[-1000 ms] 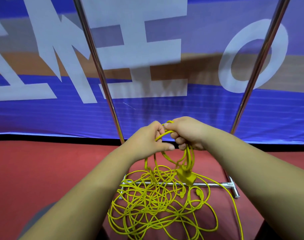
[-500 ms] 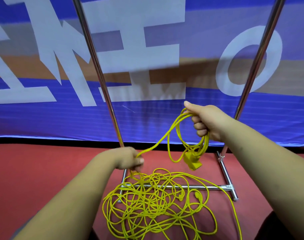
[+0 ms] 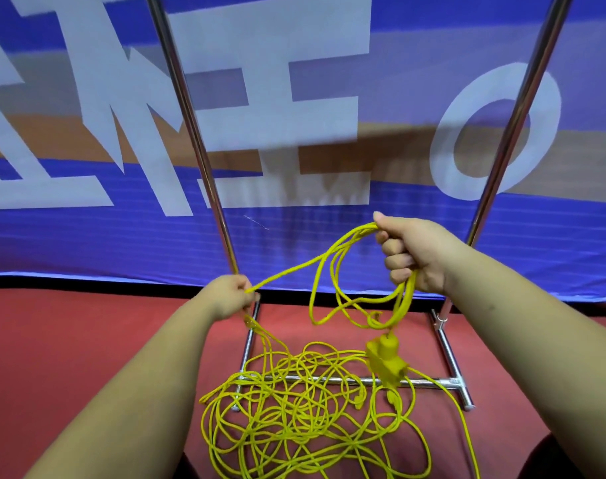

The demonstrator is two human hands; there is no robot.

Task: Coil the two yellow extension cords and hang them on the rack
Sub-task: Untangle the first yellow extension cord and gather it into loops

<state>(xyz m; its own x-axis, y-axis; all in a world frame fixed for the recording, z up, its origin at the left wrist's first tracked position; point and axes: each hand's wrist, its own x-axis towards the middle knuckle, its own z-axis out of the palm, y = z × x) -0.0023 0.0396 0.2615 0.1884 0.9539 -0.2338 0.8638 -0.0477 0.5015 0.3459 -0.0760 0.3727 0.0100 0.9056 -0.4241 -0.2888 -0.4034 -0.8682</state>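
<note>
Head view: both hands (image 3: 417, 252) grip yellow cord (image 3: 315, 409).

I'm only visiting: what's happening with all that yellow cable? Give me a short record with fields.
Right hand: grips a few hanging loops of yellow cord
Left hand: pinches a strand running up to the right hand
Plug block: dangles below the loops
Pile: tangled cord on the red floor, lying across the rack's base bar
Rack: nothing hangs on the parts in view
Stage: coiling begun, hanging not yet done
</note>
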